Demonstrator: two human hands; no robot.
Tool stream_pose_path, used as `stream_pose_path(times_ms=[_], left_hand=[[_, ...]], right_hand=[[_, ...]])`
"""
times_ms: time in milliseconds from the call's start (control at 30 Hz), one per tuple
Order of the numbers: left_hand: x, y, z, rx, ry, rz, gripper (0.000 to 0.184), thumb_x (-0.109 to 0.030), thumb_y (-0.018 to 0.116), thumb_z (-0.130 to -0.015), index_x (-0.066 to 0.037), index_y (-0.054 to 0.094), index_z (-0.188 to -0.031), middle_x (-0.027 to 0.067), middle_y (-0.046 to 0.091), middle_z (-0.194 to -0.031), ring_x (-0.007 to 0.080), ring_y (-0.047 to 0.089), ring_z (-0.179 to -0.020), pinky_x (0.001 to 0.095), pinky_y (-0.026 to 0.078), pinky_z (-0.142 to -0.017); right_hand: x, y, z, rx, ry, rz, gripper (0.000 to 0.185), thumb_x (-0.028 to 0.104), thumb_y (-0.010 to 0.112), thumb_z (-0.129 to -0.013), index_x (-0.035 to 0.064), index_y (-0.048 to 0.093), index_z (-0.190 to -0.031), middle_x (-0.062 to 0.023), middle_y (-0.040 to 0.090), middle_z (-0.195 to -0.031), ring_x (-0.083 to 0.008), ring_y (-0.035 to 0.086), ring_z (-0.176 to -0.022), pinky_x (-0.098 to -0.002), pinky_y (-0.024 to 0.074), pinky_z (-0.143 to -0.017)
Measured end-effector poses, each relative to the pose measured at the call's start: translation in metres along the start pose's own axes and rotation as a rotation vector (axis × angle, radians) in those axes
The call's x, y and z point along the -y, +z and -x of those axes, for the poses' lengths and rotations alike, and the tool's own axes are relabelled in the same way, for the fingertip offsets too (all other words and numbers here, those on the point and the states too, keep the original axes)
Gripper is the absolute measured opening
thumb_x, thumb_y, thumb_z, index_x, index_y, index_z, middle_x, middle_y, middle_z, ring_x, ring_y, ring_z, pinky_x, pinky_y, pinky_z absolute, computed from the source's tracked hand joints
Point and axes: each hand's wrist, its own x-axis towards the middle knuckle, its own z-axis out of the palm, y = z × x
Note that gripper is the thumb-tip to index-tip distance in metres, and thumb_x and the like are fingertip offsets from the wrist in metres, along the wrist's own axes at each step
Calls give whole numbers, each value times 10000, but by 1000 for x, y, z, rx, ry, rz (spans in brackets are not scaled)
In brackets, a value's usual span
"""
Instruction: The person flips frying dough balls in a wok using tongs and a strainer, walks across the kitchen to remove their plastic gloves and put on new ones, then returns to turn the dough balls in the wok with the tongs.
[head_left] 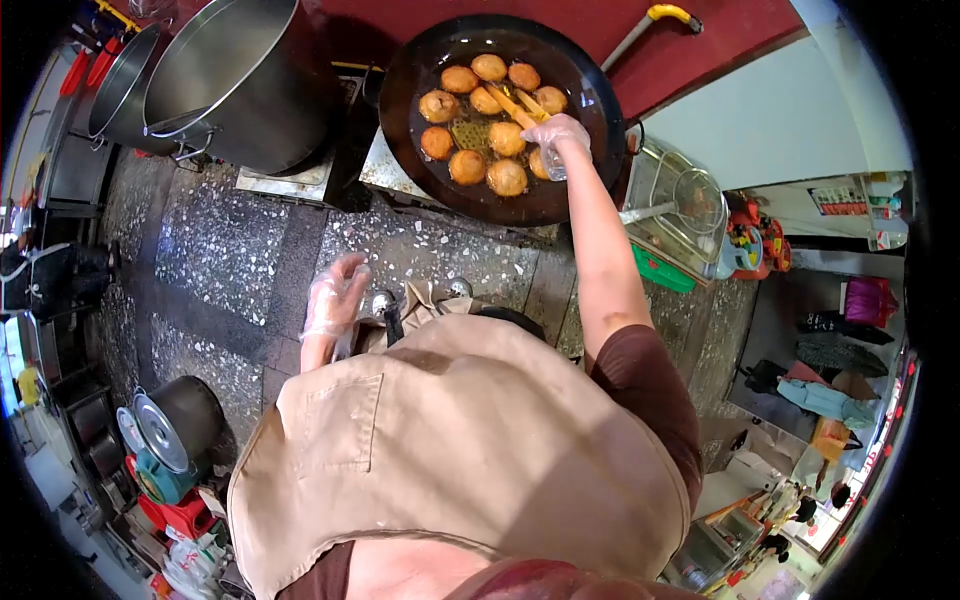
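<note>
My right hand [560, 138], in a clear plastic glove, grips wooden tongs [513, 106] over a wide black wok [412, 170]. The tips of the tongs are down among several round golden-brown fried dough balls [506, 178] sitting in oil. Between the balls, a yellowish perforated patch [470, 134] shows in the oil; I cannot tell what it is. Whether the tongs pinch a ball is unclear. My left hand [338, 296], gloved too, hangs in front of my beige apron [480, 410], fingers stretched out and holding nothing.
Left of the wok stand a big deep metal pot [240, 120] and another pot [125, 95]. To the right, a wire strainer [697, 197] rests on a metal tray above a green basket [662, 270]. A lidded pot [185, 420] sits on the speckled floor [230, 250] behind left.
</note>
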Motion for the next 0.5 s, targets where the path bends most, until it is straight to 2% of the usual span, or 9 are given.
stream_pose_path(times_ms=[300, 500], left_hand=[[13, 2, 1, -72, -73, 64, 317, -169, 594, -857, -25, 587, -1139, 181, 652, -1036, 287, 638, -971, 362, 489, -844], [-5, 0, -10, -44, -57, 51, 317, -173, 590, -861, -22, 586, -1140, 185, 652, -1036, 288, 638, -969, 363, 491, -841]], right_hand=[[21, 2, -29, 31, -28, 95, 531, 484, 711, -697, 101, 677, -1063, -113, 654, -1098, -241, 628, -1022, -333, 484, -865], [12, 5, -1, -79, -62, 95, 559, 471, 708, -683, 54, 671, -1053, -154, 644, -1100, -263, 623, -1025, -356, 486, -870]])
